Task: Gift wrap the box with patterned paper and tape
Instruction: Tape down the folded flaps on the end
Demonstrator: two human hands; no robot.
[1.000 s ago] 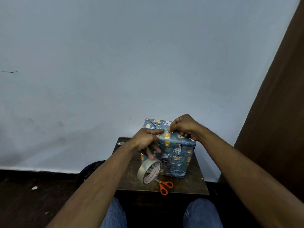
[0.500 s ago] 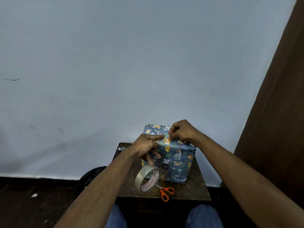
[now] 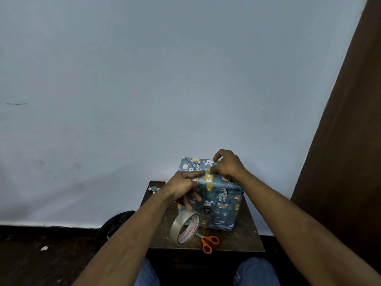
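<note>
Blue-wrapped box [image 3: 216, 195] under right hand [image 3: 226, 165] (fingers curled); tape roll [image 3: 184, 227] below left hand [image 3: 183, 186]

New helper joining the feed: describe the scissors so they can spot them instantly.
Find the small dark wooden table against the pale wall. At its near edge, in front of the wrapped box, lie the scissors, partly under the tape roll. Their bright orange handles are unique here.

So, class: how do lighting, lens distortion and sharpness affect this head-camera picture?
Head view: dim, even light leaves the table and floor dark; the wide lens bows the door frame and stretches the forearms; the wrapped box and tape roll stay sharp, with no glare.
</note>
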